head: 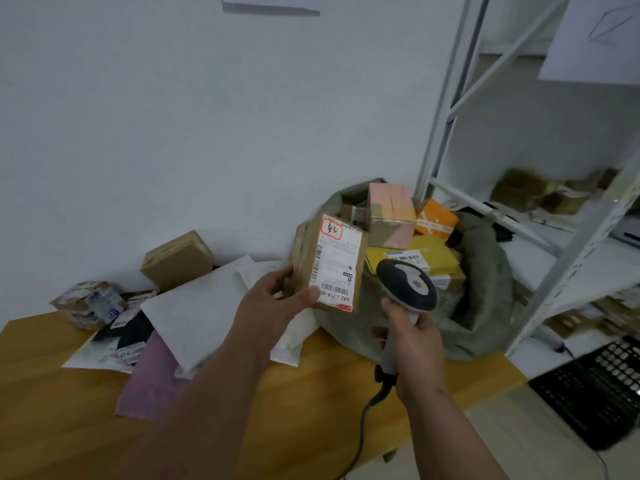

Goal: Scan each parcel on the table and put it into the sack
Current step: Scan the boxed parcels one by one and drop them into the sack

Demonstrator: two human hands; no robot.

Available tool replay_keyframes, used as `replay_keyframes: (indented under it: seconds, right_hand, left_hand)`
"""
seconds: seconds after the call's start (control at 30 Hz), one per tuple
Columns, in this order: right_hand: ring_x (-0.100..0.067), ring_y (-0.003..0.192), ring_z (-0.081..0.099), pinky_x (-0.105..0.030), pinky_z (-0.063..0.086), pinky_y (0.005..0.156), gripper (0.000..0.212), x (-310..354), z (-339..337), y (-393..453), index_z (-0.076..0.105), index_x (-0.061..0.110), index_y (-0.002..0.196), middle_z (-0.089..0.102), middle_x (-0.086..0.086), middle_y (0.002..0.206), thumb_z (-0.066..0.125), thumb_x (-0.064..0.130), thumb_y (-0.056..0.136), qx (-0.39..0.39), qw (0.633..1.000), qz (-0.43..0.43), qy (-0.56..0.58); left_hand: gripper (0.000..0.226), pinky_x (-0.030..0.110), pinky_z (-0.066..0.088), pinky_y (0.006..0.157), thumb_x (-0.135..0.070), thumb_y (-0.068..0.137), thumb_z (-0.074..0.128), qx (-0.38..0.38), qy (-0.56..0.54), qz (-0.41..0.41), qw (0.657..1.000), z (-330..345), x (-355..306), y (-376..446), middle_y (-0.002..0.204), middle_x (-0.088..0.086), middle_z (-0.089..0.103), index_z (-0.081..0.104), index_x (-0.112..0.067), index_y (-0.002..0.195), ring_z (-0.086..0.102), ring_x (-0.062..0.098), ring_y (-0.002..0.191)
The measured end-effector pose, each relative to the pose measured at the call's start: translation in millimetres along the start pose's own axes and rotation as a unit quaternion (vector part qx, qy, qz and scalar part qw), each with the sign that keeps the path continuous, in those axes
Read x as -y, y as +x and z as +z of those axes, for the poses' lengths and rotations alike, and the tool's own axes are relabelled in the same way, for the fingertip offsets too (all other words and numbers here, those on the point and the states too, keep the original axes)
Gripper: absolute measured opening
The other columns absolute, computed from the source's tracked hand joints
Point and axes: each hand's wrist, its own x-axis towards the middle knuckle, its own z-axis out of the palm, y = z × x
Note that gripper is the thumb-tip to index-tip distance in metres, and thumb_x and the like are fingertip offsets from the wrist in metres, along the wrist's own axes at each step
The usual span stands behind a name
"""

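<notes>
Left hand up in front, fingers and thumb curled round the lower left corner of a small brown cardboard parcel — it's held upright in the air above the wooden table, its white shipping label facing us, barcode near the bottom, a red-outlined handwritten mark at the top. Right hand is wrapped tight around the grip of a grey and black handheld barcode scanner, its head tilted up just beside the parcel's lower right edge, black cable trailing down off the table edge. Right behind the parcel sits the grey-green woven sack, mouth wide, already holding boxes — a pink one, an orange one, a yellow one. Left on the table: a white padded mailer, a pink flat mailer, a taped brown box against the wall, and a small tape-wrapped parcel. White metal shelving stands at right, black plastic crate beneath.
</notes>
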Motion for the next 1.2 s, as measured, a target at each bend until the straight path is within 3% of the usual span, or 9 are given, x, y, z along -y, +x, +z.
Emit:
replay_keyframes:
  seconds: [0.1, 0.3, 0.4, 0.5, 0.57, 0.67, 0.8, 1.0, 1.2]
  right_hand:
    - [-0.021, 0.082, 0.069, -0.041, 0.054, 0.075, 0.015, 9, -29, 35, 0.057, 0.041, 0.092, 0.067, 0.004, 0.096, 0.069, 0.032, 0.091, -0.026, 1.0, -0.014, 0.012]
    - [-0.021, 0.086, 0.068, -0.046, 0.054, 0.083, 0.026, 30, -112, 124, 0.06, 0.026, 0.116, 0.068, 0.0, 0.1, 0.068, 0.032, 0.091, -0.041, 0.999, -0.009, 0.001]
    - [-0.027, 0.095, 0.067, -0.053, 0.054, 0.091, 0.012, 33, -147, 165, 0.059, 0.038, 0.094, 0.067, 0.004, 0.1, 0.069, 0.036, 0.089, -0.05, 0.999, 0.005, -0.01]
    - [-0.029, 0.102, 0.064, -0.057, 0.052, 0.094, 0.016, 35, -165, 198, 0.057, 0.043, 0.095, 0.067, 0.005, 0.105, 0.07, 0.041, 0.086, -0.038, 0.999, 0.015, -0.034]
    - [-0.028, 0.103, 0.063, -0.056, 0.052, 0.095, 0.023, 35, -171, 216, 0.058, 0.039, 0.105, 0.066, 0.005, 0.105, 0.07, 0.042, 0.086, -0.023, 0.999, 0.023, -0.041]
    - [-0.028, 0.1, 0.063, -0.056, 0.052, 0.094, 0.025, 37, -176, 237, 0.058, 0.035, 0.108, 0.064, 0.007, 0.1, 0.07, 0.042, 0.086, -0.002, 0.998, 0.038, -0.051]
    - [-0.028, 0.104, 0.063, -0.053, 0.052, 0.097, 0.043, 41, -169, 266, 0.059, 0.024, 0.128, 0.065, 0.0, 0.113, 0.07, 0.037, 0.088, 0.01, 0.997, 0.073, -0.032]
    - [-0.025, 0.08, 0.067, -0.045, 0.056, 0.082, 0.015, 45, -158, 296, 0.063, 0.02, 0.099, 0.069, -0.008, 0.095, 0.071, 0.028, 0.089, 0.036, 0.991, 0.13, -0.025]
    - [-0.025, 0.081, 0.065, -0.034, 0.054, 0.065, 0.026, 45, -155, 314, 0.065, 0.013, 0.11, 0.068, -0.01, 0.098, 0.071, 0.025, 0.089, 0.028, 0.987, 0.156, 0.023]
  left_hand:
    - [0.079, 0.024, 0.052, 0.087, -0.047, 0.07, 0.08, -0.003, 0.067, 0.051, 0.996, 45, -16, 18, 0.129, -0.011, 0.057, 0.047, -0.032, 0.141, 0.059, 0.009, 0.111]
    - [0.081, 0.016, 0.04, 0.08, -0.049, 0.074, 0.078, -0.018, 0.169, 0.091, 0.981, 165, -44, 51, 0.125, -0.014, 0.052, 0.041, -0.033, 0.144, 0.051, 0.003, 0.103]
    - [0.081, 0.013, 0.037, 0.078, -0.052, 0.073, 0.077, -0.032, 0.201, 0.085, 0.975, 214, -48, 64, 0.114, -0.023, 0.048, 0.041, -0.034, 0.144, 0.048, -0.002, 0.095]
    - [0.078, 0.01, 0.03, 0.069, -0.057, 0.071, 0.076, -0.052, 0.237, 0.091, 0.966, 246, -50, 77, 0.109, -0.024, 0.046, 0.044, -0.034, 0.138, 0.044, -0.003, 0.092]
    - [0.078, 0.01, 0.029, 0.07, -0.058, 0.071, 0.076, -0.07, 0.252, 0.093, 0.961, 260, -50, 87, 0.113, -0.02, 0.041, 0.044, -0.034, 0.137, 0.043, 0.001, 0.101]
    - [0.081, 0.02, 0.032, 0.087, -0.062, 0.072, 0.073, -0.093, 0.281, 0.083, 0.952, 274, -54, 99, 0.129, -0.015, 0.043, 0.041, -0.033, 0.141, 0.044, 0.008, 0.117]
    - [0.085, 0.025, 0.032, 0.094, -0.062, 0.073, 0.072, -0.095, 0.302, 0.071, 0.946, 285, -61, 118, 0.144, -0.006, 0.038, 0.039, -0.033, 0.144, 0.04, 0.014, 0.127]
    - [0.084, 0.026, 0.035, 0.092, -0.062, 0.073, 0.071, -0.076, 0.316, 0.07, 0.943, 291, -65, 147, 0.145, -0.005, 0.038, 0.039, -0.031, 0.145, 0.041, 0.016, 0.126]
    - [0.083, 0.027, 0.038, 0.087, -0.065, 0.075, 0.067, -0.071, 0.344, 0.06, 0.934, 294, -70, 164, 0.14, -0.005, 0.041, 0.038, -0.031, 0.146, 0.044, 0.016, 0.121]
